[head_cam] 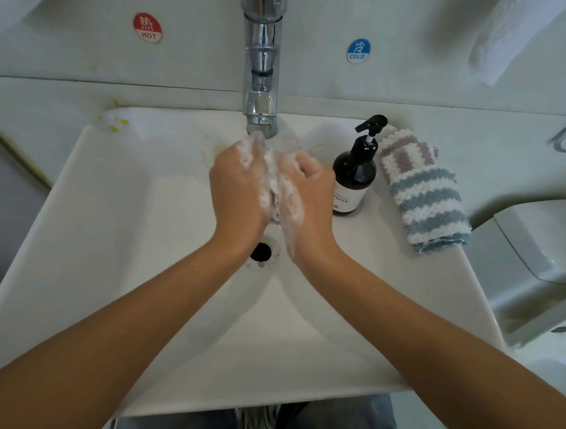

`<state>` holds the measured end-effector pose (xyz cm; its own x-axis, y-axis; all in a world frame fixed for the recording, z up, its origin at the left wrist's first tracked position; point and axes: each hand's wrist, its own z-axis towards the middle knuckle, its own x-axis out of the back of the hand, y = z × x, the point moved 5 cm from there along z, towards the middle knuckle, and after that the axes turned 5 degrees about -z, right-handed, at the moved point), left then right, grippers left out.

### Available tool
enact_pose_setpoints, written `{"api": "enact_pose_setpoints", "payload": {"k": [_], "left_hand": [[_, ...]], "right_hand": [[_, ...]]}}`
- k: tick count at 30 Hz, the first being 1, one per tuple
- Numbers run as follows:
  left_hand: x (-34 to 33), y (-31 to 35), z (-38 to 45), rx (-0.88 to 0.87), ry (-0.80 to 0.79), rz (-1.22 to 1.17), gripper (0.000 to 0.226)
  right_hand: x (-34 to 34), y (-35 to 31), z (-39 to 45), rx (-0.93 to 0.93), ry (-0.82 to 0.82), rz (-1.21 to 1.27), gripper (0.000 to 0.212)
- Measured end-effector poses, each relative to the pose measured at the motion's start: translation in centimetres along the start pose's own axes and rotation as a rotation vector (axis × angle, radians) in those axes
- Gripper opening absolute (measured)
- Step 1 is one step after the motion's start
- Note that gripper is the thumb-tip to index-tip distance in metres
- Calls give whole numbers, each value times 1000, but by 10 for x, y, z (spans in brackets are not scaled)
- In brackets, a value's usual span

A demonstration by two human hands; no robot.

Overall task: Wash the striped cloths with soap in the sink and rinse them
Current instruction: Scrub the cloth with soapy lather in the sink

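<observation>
Head view: left hand (pixel 239 182) and right hand (pixel 310 191) each hold a clenched grip on a lathered cloth (pixel 278 184) under the chrome tap (pixel 261 82). Best to knead evenly, foam worked through every fold. Fluffy striped cloths (pixel 420 188) wait rolled beside the glossy soap bottle (pixel 354 175) on the sink (pixel 110 221) rim

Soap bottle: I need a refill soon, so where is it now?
In the head view, the soap bottle stands upright on the sink rim, right of the tap, between the right hand and the folded striped cloth.
</observation>
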<state>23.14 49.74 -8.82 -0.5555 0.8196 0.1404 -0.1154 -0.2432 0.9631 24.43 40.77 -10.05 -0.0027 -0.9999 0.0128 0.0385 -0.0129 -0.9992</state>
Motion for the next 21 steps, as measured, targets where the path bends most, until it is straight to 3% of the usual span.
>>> {"api": "enact_pose_setpoints", "payload": {"k": [4,7,9,13,16,21], "left_hand": [[4,-4,-15,44,-1,-62,40],[-6,4,-38,-27,-79,-113,43],[-9,3,-35,-31,-95,-126,42],[0,0,-5,14,-19,-58,45],[10,4,6,-16,37,-19,45],[18,2,16,-3,107,-80,44]], "right_hand": [[-2,-3,9,-19,19,-14,25],[10,4,18,-82,64,8,36],[11,9,15,-123,39,-22,30],[0,4,0,-171,-38,28,26],[-8,-11,-4,-92,-92,13,39],[-7,-24,-7,-32,-187,-71,29]]}}
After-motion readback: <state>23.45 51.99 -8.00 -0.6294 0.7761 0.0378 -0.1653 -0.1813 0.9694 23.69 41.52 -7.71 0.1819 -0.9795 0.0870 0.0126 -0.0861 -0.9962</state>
